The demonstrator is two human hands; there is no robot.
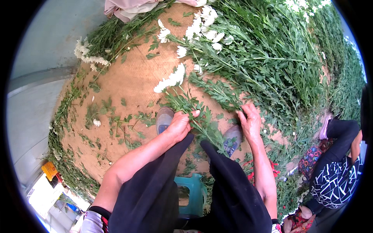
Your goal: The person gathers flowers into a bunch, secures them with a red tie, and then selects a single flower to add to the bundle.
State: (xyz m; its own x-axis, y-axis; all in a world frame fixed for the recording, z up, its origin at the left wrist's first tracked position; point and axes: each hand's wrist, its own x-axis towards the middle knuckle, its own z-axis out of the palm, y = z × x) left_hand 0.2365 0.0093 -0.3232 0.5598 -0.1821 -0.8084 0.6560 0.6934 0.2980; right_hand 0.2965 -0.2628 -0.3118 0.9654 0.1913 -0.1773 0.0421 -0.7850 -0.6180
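My left hand (182, 123) is closed round a small bunch of white chrysanthemums (171, 80). Their blooms point away from me, level with one another, and the leafy stems trail back between my knees. To the right, my right hand (250, 119) has its thumb and fingers pinched at the lower end of a leafy chrysanthemum stem (219, 92). That stem slants up and left toward a white bloom (198, 69). Just beyond my right hand lies a large heap of cut chrysanthemums (268, 58), stems and leaves tangled together.
Brown sheeting (136, 77) covers the ground, strewn with loose leaves. Another flower bunch (91, 54) lies far left, near pink cloth (130, 8). My shoes (232, 140) stand either side of the stems, with a teal stool (197, 194) below me. Another person (336, 174) sits at right.
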